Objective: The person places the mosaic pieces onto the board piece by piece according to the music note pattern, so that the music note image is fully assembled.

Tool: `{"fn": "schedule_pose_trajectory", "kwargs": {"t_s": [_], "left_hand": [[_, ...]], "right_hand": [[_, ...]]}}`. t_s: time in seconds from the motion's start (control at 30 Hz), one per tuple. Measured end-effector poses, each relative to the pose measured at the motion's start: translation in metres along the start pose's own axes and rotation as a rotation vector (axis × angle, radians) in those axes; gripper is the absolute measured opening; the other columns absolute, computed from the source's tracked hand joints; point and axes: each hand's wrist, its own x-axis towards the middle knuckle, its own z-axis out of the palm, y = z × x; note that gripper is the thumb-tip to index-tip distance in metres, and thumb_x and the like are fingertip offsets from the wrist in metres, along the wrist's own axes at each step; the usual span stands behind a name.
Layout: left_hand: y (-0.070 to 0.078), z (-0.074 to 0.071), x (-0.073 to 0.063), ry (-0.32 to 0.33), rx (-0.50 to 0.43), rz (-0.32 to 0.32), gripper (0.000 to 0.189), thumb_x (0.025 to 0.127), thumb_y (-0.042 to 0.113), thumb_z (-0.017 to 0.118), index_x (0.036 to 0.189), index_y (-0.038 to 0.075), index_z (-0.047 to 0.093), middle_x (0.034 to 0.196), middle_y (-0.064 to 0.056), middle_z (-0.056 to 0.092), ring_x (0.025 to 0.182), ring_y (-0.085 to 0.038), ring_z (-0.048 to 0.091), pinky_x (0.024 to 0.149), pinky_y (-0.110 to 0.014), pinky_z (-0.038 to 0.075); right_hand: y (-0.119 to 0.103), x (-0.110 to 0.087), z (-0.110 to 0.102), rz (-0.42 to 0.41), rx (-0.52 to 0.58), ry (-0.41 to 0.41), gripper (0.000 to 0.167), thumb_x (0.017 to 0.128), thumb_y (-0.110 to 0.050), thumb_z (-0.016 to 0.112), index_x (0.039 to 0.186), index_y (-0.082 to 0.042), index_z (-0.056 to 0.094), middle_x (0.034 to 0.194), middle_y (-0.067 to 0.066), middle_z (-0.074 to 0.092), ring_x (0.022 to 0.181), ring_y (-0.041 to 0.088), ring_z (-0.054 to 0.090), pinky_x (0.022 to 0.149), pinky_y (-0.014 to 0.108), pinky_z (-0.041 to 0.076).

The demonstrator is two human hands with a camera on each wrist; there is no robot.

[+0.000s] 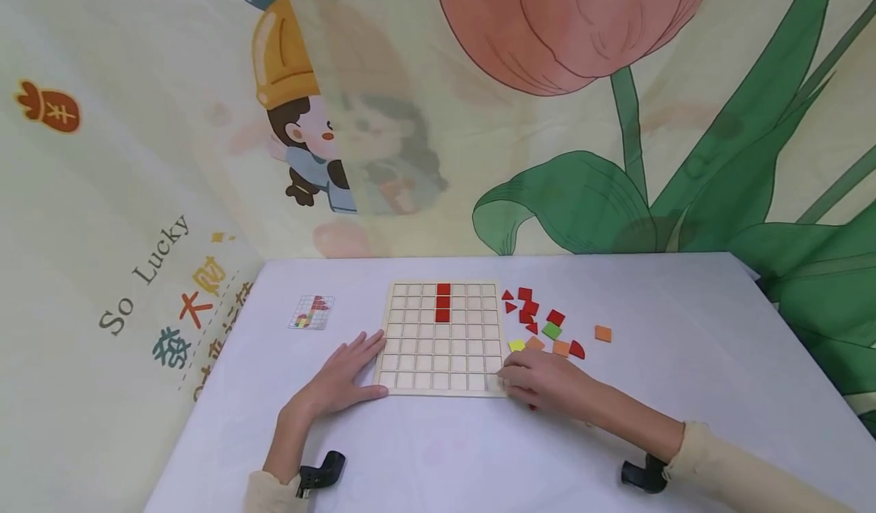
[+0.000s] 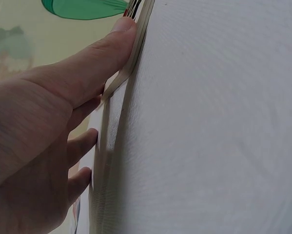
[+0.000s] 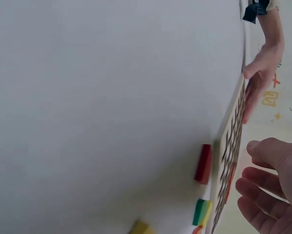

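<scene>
A wooden grid board (image 1: pixel 441 394) lies on the table with three red square tiles (image 1: pixel 442 302) stacked in one column at its top. My left hand (image 1: pixel 345 372) rests spread against the board's left edge, its thumb at the near left corner. In the left wrist view the thumb of this hand (image 2: pixel 94 63) touches the board's rim. My right hand (image 1: pixel 550 380) hovers over the board's near right corner, fingers loosely bent. The right wrist view shows nothing between the thumb and fingers of that hand (image 3: pixel 270 185).
Loose red pieces (image 1: pixel 530 308), a green square (image 1: pixel 551 330), a yellow piece (image 1: pixel 516 344) and orange pieces (image 1: pixel 603 334) lie right of the board. A small printed pattern card (image 1: pixel 311 312) lies to its left. A patterned cloth (image 1: pixel 411 118) hangs behind the white table (image 1: pixel 438 460).
</scene>
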Motion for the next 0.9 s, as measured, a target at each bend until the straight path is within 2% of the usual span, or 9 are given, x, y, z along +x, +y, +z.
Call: {"fn": "schedule_pose_trajectory", "kwargs": {"t_s": [0.13, 0.23, 0.4, 0.53, 0.67, 0.9], "left_hand": [[0.000, -0.002, -0.001, 0.007, -0.005, 0.002, 0.085, 0.083, 0.045, 0.072, 0.152, 0.012, 0.033, 0.162, -0.004, 0.027, 0.151, -0.035, 0.017, 0.122, -0.059, 0.012], [0.001, -0.002, 0.000, 0.006, -0.001, 0.003, 0.085, 0.083, 0.045, 0.072, 0.151, 0.011, 0.034, 0.161, -0.004, 0.027, 0.151, -0.035, 0.017, 0.122, -0.060, 0.013], [0.000, -0.001, -0.001, 0.005, 0.001, -0.001, 0.085, 0.083, 0.045, 0.072, 0.151, 0.011, 0.034, 0.161, -0.005, 0.027, 0.151, -0.036, 0.017, 0.121, -0.060, 0.013], [0.000, 0.000, -0.001, 0.012, -0.008, 0.002, 0.085, 0.083, 0.045, 0.072, 0.151, 0.011, 0.034, 0.161, -0.005, 0.028, 0.150, -0.036, 0.018, 0.121, -0.060, 0.014], [-0.001, 0.001, 0.000, 0.018, -0.009, 0.010, 0.085, 0.083, 0.045, 0.072, 0.151, 0.011, 0.034, 0.161, -0.005, 0.028, 0.150, -0.036, 0.018, 0.121, -0.060, 0.014], [0.000, 0.001, 0.000, 0.020, -0.005, 0.008, 0.085, 0.083, 0.045, 0.072, 0.151, 0.012, 0.035, 0.161, -0.005, 0.028, 0.150, -0.036, 0.018, 0.121, -0.061, 0.014]], "right_hand": [[0.003, -0.016, 0.001, 0.013, -0.019, 0.024, 0.031, 0.078, -0.024, 0.081, 0.108, -0.018, 0.073, 0.102, -0.004, 0.068, 0.092, 0.010, 0.062, 0.076, 0.018, 0.057], [0.006, -0.023, 0.000, 0.058, -0.026, 0.029, 0.033, 0.077, -0.026, 0.082, 0.109, -0.019, 0.073, 0.104, -0.005, 0.069, 0.094, 0.009, 0.063, 0.077, 0.019, 0.059], [0.006, -0.026, -0.002, 0.132, 0.059, 0.016, 0.031, 0.079, -0.026, 0.080, 0.109, -0.020, 0.074, 0.106, -0.007, 0.069, 0.098, 0.009, 0.063, 0.079, 0.019, 0.058], [0.004, -0.022, -0.004, 0.123, 0.078, 0.007, 0.030, 0.079, -0.023, 0.080, 0.108, -0.018, 0.074, 0.106, -0.006, 0.067, 0.096, 0.009, 0.063, 0.078, 0.018, 0.058], [0.012, -0.013, -0.007, 0.139, 0.010, 0.032, 0.030, 0.078, -0.023, 0.081, 0.106, -0.016, 0.074, 0.105, -0.004, 0.068, 0.095, 0.010, 0.063, 0.076, 0.020, 0.058], [0.058, 0.014, -0.013, 0.307, -0.045, 0.091, 0.026, 0.078, -0.015, 0.081, 0.103, -0.012, 0.075, 0.104, 0.004, 0.068, 0.096, 0.018, 0.062, 0.076, 0.029, 0.061]]}}
